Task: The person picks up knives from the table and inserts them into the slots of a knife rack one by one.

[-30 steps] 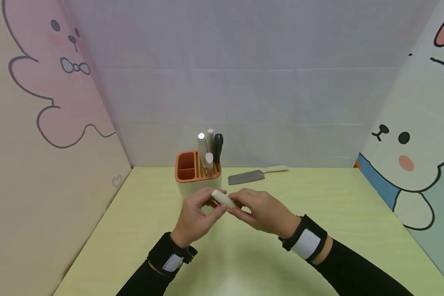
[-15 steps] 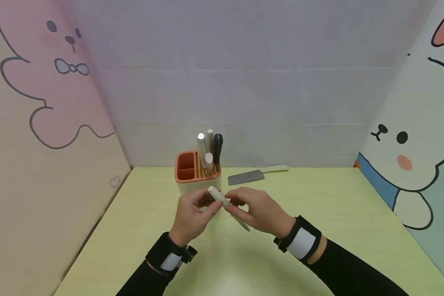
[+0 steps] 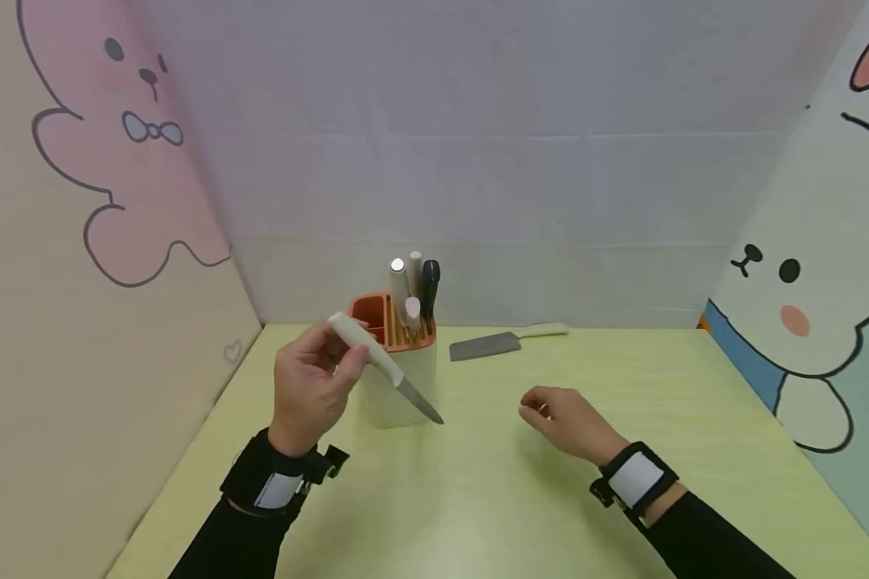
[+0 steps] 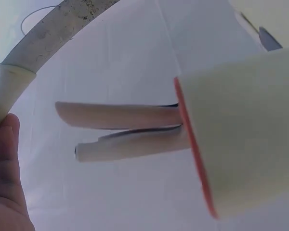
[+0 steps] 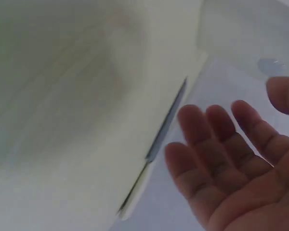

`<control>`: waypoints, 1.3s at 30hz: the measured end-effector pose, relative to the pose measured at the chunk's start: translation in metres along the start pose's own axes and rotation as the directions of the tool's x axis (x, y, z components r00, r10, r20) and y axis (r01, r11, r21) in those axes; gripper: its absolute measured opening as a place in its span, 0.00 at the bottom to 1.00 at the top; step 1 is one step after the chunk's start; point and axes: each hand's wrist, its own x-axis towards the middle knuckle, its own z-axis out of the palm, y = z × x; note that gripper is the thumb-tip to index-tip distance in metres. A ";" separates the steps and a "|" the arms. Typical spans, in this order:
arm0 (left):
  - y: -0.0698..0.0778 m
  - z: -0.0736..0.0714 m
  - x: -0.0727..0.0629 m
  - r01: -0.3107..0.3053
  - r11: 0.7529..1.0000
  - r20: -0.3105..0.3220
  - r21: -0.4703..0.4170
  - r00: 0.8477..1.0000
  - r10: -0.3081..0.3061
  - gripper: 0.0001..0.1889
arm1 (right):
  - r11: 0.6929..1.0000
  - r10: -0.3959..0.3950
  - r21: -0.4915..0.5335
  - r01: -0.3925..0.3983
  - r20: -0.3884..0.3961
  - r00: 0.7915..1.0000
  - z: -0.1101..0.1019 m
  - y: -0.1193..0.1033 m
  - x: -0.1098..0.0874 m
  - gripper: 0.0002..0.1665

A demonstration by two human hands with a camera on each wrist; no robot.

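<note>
In the head view my left hand point(image 3: 311, 386) pinches the pale handle of a small knife point(image 3: 368, 349), whose grey blade slants down to the right in front of the knife block. The left wrist view shows that knife point(image 4: 38, 45) at top left, its blade marked with dark specks, and part of the left hand point(image 4: 6, 183) at its handle. My right hand point(image 3: 572, 422) hovers over the table with nothing in it, fingers loosely bent; its palm side fills the right of the right wrist view. The knife block point(image 3: 400, 392), cream with an orange top, holds several upright handles.
A cleaver point(image 3: 487, 346) with a cream handle lies on the table point(image 3: 463, 498) right of the block, near the back wall. Cartoon-printed panels flank the table on both sides. Black-handled scissors or a similar tool point(image 3: 430, 283) stand in the block.
My right hand has let go of the knife and moved right. The left hand has carried the knife left and up, and its blade now shows in full.
</note>
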 end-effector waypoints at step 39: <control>-0.021 -0.013 0.060 -0.305 0.930 0.038 0.204 0.952 0.303 0.10 | 0.932 0.186 -0.349 -0.100 0.223 0.957 0.044 0.028 -0.024 0.43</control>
